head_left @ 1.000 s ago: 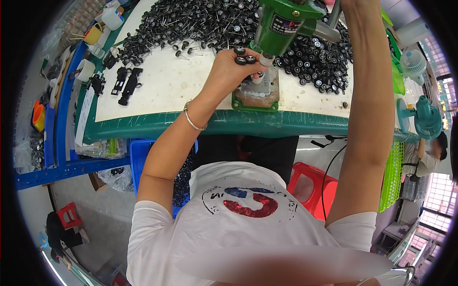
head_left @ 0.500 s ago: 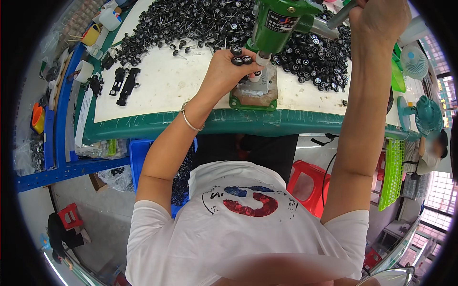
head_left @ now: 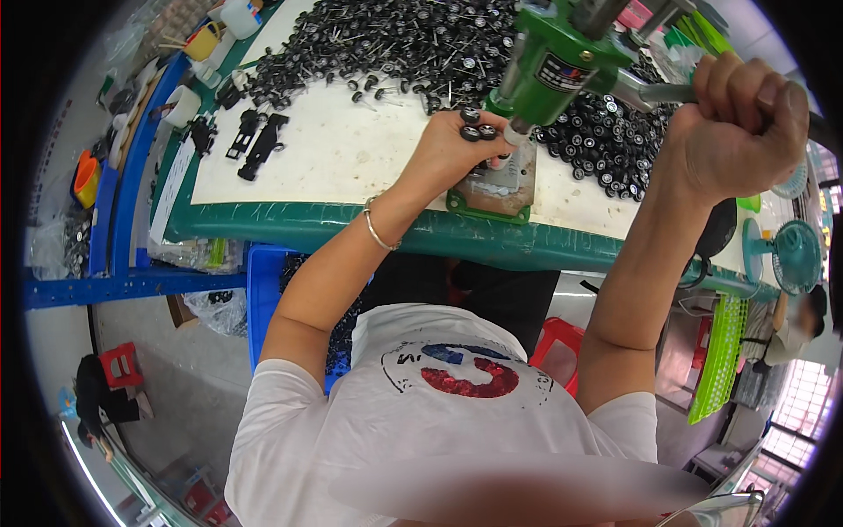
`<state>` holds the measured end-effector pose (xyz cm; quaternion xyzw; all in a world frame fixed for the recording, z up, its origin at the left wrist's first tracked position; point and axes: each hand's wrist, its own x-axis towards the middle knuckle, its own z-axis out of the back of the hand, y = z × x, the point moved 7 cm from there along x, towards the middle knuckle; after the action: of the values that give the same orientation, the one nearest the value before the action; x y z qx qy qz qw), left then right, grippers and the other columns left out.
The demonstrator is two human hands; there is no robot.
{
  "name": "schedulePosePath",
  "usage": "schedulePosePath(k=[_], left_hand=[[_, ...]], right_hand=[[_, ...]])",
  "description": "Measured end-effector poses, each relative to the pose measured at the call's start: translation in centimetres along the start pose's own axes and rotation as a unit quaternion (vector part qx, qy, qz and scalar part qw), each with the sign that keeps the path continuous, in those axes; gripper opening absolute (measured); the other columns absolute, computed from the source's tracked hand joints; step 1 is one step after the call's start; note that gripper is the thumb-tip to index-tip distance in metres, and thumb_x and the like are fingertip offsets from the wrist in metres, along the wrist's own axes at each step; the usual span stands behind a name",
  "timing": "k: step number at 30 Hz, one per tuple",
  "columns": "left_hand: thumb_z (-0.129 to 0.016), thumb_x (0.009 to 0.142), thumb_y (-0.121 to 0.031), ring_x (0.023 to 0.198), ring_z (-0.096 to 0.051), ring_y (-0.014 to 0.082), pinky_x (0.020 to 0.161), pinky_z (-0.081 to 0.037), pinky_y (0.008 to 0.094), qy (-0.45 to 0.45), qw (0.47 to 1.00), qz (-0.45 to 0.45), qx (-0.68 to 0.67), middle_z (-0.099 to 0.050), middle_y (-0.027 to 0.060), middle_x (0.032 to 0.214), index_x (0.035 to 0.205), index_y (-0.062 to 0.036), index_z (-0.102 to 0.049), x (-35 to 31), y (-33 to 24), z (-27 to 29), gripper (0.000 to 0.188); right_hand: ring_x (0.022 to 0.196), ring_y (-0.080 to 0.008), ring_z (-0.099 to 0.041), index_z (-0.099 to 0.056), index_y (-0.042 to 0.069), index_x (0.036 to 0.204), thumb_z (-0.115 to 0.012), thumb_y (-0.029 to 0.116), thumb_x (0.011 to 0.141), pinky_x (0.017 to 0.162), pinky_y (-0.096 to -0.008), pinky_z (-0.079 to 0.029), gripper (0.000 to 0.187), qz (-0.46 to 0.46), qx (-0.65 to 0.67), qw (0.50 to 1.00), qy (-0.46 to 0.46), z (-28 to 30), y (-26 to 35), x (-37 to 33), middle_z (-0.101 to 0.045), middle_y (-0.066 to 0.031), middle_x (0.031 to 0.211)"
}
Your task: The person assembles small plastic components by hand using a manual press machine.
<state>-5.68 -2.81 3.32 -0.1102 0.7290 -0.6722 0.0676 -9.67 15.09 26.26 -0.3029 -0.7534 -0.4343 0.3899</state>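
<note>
A green hand press [head_left: 555, 72] stands at the front of the table. My left hand [head_left: 439, 154] is closed around several small black toy wheels [head_left: 479, 133], its fingertips right under the white tip [head_left: 515, 134] of the press. What sits between the fingertips and the base is mostly hidden. The green-edged base plate [head_left: 487, 204] lies below that hand. At the right, my right hand [head_left: 738, 132] is wrapped around the metal lever [head_left: 663, 93] of the press.
Wheels on axles [head_left: 386, 44] lie heaped across the far table. Loose black wheels [head_left: 606, 149] form another heap right of the press. Black toy chassis [head_left: 261, 156] lie at left. Below the table are a blue bin [head_left: 263, 294] and a red stool [head_left: 558, 347].
My right hand has pulled the lever down and toward me. My left hand stays under the press tip with the wheels. The whole view has shifted slightly.
</note>
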Motion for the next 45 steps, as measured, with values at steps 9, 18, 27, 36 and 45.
schedulePosePath(k=[9, 18, 27, 36, 45], left_hand=[[-0.075, 0.077, -0.010, 0.064, -0.063, 0.0101, 0.062, -0.048, 0.0233, 0.003, 0.999, 0.031, -0.025, -0.067, 0.0071, 0.075, 0.086, 0.0006, -0.068, 0.0, 1.6, 0.7, 0.016], [-0.077, 0.075, -0.013, 0.060, -0.057, 0.0096, 0.059, -0.047, 0.0227, -0.001, 0.986, 0.163, -0.034, -0.063, 0.0061, 0.077, 0.082, -0.0022, -0.063, -8.6, 0.9, 9.4, 0.020], [-0.078, 0.068, -0.020, 0.082, -0.067, 0.0258, 0.074, -0.051, 0.0342, 0.079, 0.768, 0.127, 0.623, -0.070, 0.0062, 0.082, 0.098, -0.0056, -0.069, -22.4, 2.6, 20.9, 0.035], [-0.067, 0.084, -0.025, 0.060, -0.061, 0.0117, 0.055, -0.044, 0.0267, -0.184, 0.911, 0.021, 0.369, -0.066, 0.0074, 0.067, 0.089, -0.0004, -0.071, -4.4, 2.7, 20.1, 0.026], [-0.067, 0.076, -0.036, 0.053, -0.060, 0.0154, 0.053, -0.045, 0.0300, -0.192, 0.849, 0.137, 0.472, -0.064, 0.0044, 0.060, 0.073, -0.0066, -0.069, 5.2, 5.5, 22.0, 0.030]], right_hand=[[0.046, -0.0053, -0.023, -0.042, 0.007, 0.073, -0.049, 0.013, 0.093, 0.043, -0.0225, -0.022, 0.022, -0.182, 0.029, 0.982, 0.035, -0.7, -5.5, 4.3, -0.030, 0.0025, 0.058], [0.045, -0.0043, -0.035, -0.053, 0.008, 0.082, -0.053, 0.021, 0.094, 0.040, -0.0198, -0.030, 0.018, -0.342, 0.051, 0.935, 0.083, 0.9, -13.2, 4.4, -0.042, 0.0041, 0.061], [0.080, -0.0109, -0.059, -0.060, 0.001, 0.116, -0.053, 0.026, 0.096, 0.066, -0.0254, -0.046, 0.033, -0.286, -0.059, 0.956, 0.024, 4.3, -11.7, 1.1, -0.064, -0.0034, 0.095], [0.061, -0.0066, -0.057, -0.066, 0.005, 0.102, -0.064, 0.028, 0.090, 0.052, -0.0211, -0.044, 0.026, -0.378, -0.215, 0.887, 0.153, 12.2, -11.7, -7.6, -0.061, 0.0010, 0.075], [0.068, -0.0132, -0.057, -0.067, 0.006, 0.096, -0.065, 0.017, 0.085, 0.063, -0.0264, -0.048, 0.015, -0.332, -0.420, 0.806, 0.252, 19.1, -10.4, -16.3, -0.063, -0.0031, 0.082]])
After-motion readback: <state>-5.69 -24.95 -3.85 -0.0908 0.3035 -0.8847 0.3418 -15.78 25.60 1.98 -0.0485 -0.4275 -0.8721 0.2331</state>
